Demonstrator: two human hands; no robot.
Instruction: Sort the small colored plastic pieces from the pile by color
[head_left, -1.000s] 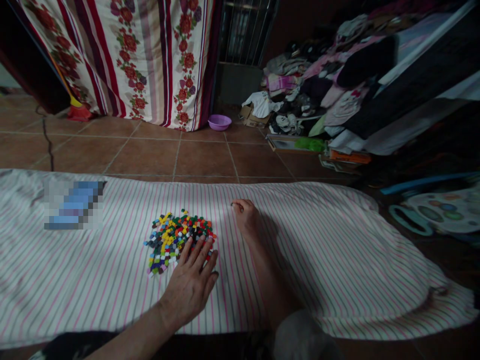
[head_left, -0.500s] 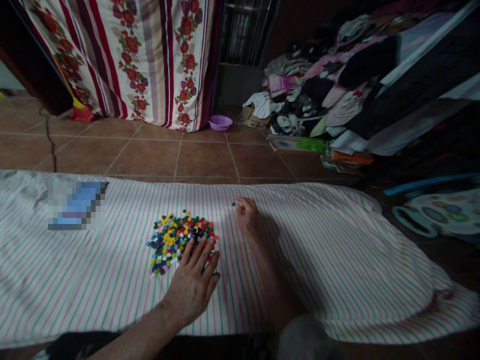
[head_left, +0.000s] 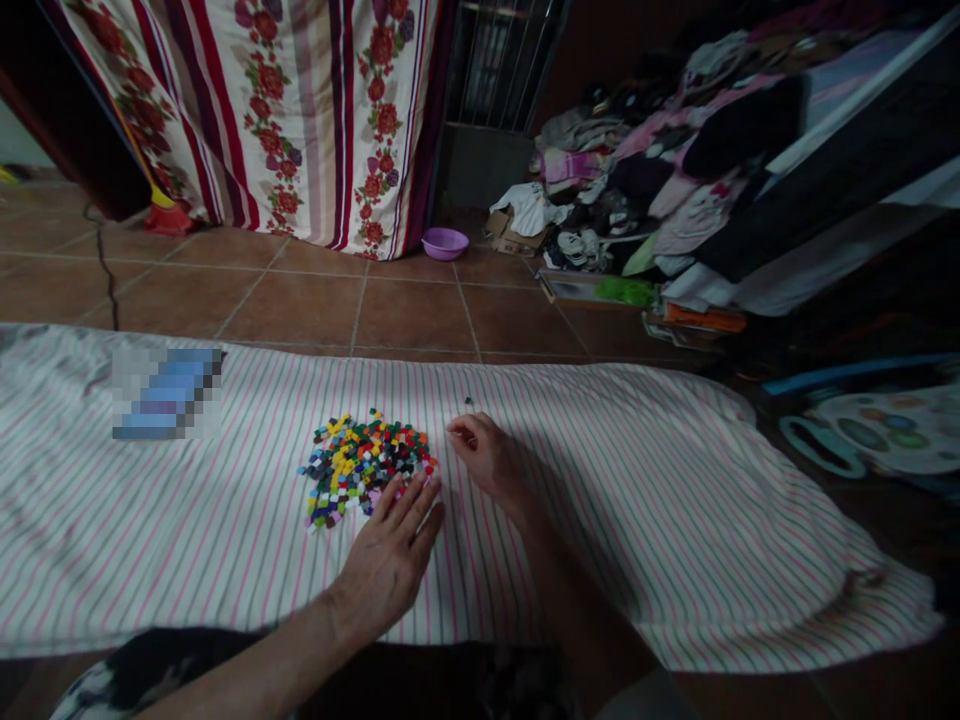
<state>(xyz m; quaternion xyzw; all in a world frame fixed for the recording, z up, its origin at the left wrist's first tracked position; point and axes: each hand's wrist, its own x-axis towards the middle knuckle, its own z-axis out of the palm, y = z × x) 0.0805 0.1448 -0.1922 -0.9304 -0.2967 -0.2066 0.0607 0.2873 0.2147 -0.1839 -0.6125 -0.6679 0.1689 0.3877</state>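
Bead pile (head_left: 364, 465) touching left hand (head_left: 394, 555) fingertips; right hand (head_left: 487, 455) just beside.

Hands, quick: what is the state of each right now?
Left hand: open, flat on the striped cloth, touching the pile of coloured pieces.
Right hand: fingers curled beside the pile; any hold cannot be told.

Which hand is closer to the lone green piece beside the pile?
Right. The right hand sits just short of the green piece; the left hand rests at the pile's near edge.
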